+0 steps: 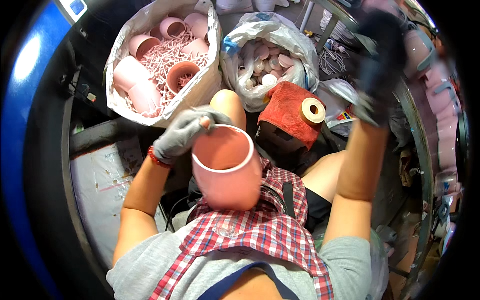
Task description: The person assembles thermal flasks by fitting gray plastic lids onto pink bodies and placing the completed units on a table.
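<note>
My gloved left hand (182, 134) pinches a pink cup's (227, 167) rim; beyond the cup, my blurred right hand's (380, 70) grip is unclear.

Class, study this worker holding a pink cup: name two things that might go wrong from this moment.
1. The left hand pinches the pink cup only at its rim, so it might slip onto the lap.
2. The right hand reaches up, blurred, near the row of pink parts; it may knock one loose.
</note>
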`<state>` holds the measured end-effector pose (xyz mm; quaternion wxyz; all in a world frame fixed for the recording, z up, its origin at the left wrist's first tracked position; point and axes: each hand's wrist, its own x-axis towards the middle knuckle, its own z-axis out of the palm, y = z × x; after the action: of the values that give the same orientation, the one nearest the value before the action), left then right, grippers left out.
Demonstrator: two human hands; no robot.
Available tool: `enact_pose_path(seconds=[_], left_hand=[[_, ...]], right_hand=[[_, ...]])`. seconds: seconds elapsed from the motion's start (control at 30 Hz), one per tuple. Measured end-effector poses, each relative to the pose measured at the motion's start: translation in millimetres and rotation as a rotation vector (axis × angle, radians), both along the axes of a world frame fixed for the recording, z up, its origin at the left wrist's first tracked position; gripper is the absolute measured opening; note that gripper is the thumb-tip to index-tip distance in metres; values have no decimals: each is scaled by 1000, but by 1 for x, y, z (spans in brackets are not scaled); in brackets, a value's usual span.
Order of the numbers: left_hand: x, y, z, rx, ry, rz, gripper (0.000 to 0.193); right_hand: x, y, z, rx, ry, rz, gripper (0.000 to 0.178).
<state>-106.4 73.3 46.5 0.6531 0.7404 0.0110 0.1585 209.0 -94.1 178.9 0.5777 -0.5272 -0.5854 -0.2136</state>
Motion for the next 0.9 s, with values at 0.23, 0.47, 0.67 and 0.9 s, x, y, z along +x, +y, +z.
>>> enact_pose_path(seconds=[0.23,0.47,0.67,0.9], left_hand=[[34,-33,12,69,132,-218,104],[63,-34,-47,-110,121,-114,112],[139,-47,-84,-385,91,-378,105],[168,-71,-109,-676,203,-462,97]], right_hand=[[-26,2,-77,-842,-338,-196,63],[-48,-103,-175,-778,279,-98,50],[-104,-282,-169,-800,536,-617,48],[-214,-503,-151,-1373,736,-1788,52]])
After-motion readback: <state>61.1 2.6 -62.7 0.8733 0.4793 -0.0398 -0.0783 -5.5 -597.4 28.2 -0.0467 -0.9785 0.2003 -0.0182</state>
